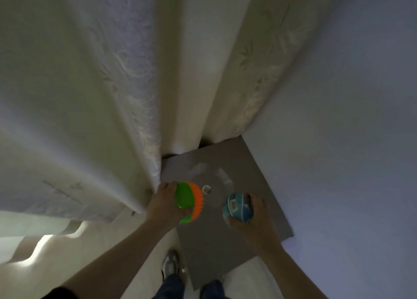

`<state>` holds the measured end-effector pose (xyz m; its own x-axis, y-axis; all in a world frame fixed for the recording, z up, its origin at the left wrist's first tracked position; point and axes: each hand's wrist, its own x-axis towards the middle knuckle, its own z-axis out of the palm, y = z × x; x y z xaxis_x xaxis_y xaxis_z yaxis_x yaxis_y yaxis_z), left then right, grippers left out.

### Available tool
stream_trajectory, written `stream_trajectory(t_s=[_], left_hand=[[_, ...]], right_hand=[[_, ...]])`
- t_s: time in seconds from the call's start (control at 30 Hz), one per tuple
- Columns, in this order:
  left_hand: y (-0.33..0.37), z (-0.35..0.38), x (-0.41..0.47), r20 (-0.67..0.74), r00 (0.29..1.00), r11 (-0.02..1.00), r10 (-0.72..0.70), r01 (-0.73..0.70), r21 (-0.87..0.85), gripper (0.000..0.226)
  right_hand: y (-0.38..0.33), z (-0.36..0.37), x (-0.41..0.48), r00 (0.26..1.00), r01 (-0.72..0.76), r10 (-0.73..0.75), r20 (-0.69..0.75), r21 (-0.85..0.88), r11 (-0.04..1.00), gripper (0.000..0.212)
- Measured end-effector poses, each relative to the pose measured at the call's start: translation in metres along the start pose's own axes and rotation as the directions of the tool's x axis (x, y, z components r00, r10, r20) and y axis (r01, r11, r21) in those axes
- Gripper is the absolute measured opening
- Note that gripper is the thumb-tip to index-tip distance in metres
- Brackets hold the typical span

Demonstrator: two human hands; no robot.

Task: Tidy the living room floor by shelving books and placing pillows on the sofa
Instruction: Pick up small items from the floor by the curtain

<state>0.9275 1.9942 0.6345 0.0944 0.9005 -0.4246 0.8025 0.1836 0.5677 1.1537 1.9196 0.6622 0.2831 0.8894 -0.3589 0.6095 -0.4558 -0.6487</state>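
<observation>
Left hand (163, 205) grips a spiky green-orange ball (189, 199). Right hand (252, 217) is curled round a blue ball (237, 207), both over a grey table (225, 242).

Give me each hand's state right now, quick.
Left hand: grips a green-and-orange spiky ball.
Right hand: grips a blue patterned ball.

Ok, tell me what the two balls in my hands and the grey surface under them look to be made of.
Spiky ball: probably soft rubber or plastic, with glossy green and orange halves and short moulded spikes along its edge.
Blue ball: perhaps rubber or foam, with a duller finish and pale printed markings; blur leaves it open.
Grey surface: smooth and flat with pale glare patches, likely laminate or painted board.
</observation>
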Motion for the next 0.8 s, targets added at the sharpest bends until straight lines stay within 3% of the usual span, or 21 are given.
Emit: stream_trajectory(t_s=[0.37,0.8], left_hand=[[0.015,0.05,0.056,-0.004,0.999,0.998,-0.04,0.04,0.057,0.08],[-0.009,0.103,0.088,0.039,0.988,0.988,-0.147,0.145,0.053,0.079]], right_hand=[[0.033,0.009,0.051,0.997,-0.039,0.04,0.071,-0.023,0.999,0.068],[0.056,0.046,0.113,0.988,0.029,-0.015,0.155,-0.091,0.995,0.071]])
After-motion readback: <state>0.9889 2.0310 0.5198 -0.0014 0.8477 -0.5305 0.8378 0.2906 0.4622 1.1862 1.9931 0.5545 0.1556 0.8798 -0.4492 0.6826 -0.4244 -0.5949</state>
